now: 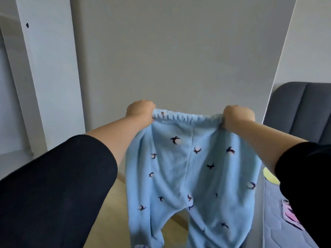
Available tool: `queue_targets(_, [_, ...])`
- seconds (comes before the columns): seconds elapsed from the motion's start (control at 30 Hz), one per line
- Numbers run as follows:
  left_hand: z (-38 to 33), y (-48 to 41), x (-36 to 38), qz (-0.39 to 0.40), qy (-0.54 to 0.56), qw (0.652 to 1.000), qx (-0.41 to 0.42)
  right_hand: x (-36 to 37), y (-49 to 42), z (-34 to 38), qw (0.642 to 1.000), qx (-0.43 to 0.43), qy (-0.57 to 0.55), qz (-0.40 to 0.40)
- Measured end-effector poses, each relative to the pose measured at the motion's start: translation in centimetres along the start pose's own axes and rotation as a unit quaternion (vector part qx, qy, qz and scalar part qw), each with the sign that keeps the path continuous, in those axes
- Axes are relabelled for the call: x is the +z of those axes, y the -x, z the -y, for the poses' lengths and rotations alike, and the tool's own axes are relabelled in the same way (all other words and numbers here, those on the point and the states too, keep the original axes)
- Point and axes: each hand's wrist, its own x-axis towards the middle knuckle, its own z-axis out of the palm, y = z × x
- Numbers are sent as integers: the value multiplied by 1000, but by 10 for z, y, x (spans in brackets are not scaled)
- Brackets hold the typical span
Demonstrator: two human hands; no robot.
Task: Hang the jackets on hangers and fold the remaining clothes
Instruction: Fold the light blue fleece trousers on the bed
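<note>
Centre of frame: pale blue fleece trousers (pixel 188 167) with small dark bird print, held up in the air by the elastic waistband, legs hanging down to the bottom edge. Left hand (pixel 140 109) grips the waistband's left end, fingers curled over the fabric. Right hand (pixel 238 115) grips the right end the same way. Both forearms bare, black sleeves (pixel 59 185) pushed up. Behind: plain white wall (pixel 170 51). Right edge: grey padded headboard (pixel 300 108), bed (pixel 279 230) with quilted bluish cover below it. Upper left: white shelving (pixel 41 68). Wooden floor (pixel 111 212) lower centre.
</note>
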Motion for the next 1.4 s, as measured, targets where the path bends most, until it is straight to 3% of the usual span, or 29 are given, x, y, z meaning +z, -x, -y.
queue_targets(0.03, [4, -2, -2, -42, 23, 999, -4, -1, -3, -6, 998, 6, -10, -56])
queue_targets(0.07, [8, -4, -4, -86, 49, 995, -13, -3, -3, -12, 998, 5, -15, -56])
queue_targets(0.1, [11, -6, -7, -101, 66, 992, -22, -5, -4, -17, 1000, -7, -6, 6])
queue_targets(0.13, [13, -7, -10, -66, 64, 996, -14, -7, -4, -21, 995, -18, 14, 100])
queue_targets(0.2, [16, -8, -9, 121, 65, 990, 20, -10, -2, -25, 972, -20, 15, 235])
queue_targets(0.27, [19, -3, -4, 311, 136, 941, -4, -6, -1, -28, 963, -23, -38, 266])
queue_targets(0.33, [26, 2, 3, 370, 200, 906, -54, -4, 6, -29, 945, -1, -101, 311])
queue_targets(0.43, [30, 4, 16, 327, 276, 896, -119, 0, 16, -24, 888, 66, -262, 372])
queue_targets(0.53, [15, 1, 18, 244, 372, 882, -156, -8, 20, -7, 840, 110, -405, 344])
queue_targets(0.7, [-24, -7, -8, 23, 315, 938, -145, -35, 19, 38, 715, 153, -635, 249])
queue_targets(0.77, [-39, -6, -12, 33, 378, 916, -128, -41, 23, 54, 676, 127, -681, 250])
queue_targets(0.83, [-51, 0, -9, 86, 494, 857, -119, -39, 27, 67, 648, 85, -711, 258])
queue_targets(1.0, [-57, 21, 0, 148, 683, 707, -107, -31, 30, 77, 631, 139, -730, 223])
queue_targets(1.07, [-54, 29, 3, 177, 718, 670, -69, -29, 32, 75, 642, 155, -717, 222])
queue_targets(1.1, [-53, 33, 6, 184, 713, 676, -40, -28, 33, 73, 647, 157, -712, 225])
queue_targets(1.17, [-53, 38, 14, 174, 662, 729, 13, -23, 33, 70, 664, 153, -694, 231])
queue_targets(1.27, [-58, 42, 23, 103, 599, 793, 38, -16, 33, 68, 683, 137, -678, 237])
queue_targets(1.4, [-61, 36, 34, -9, 633, 774, -7, -11, 37, 58, 674, 86, -687, 258])
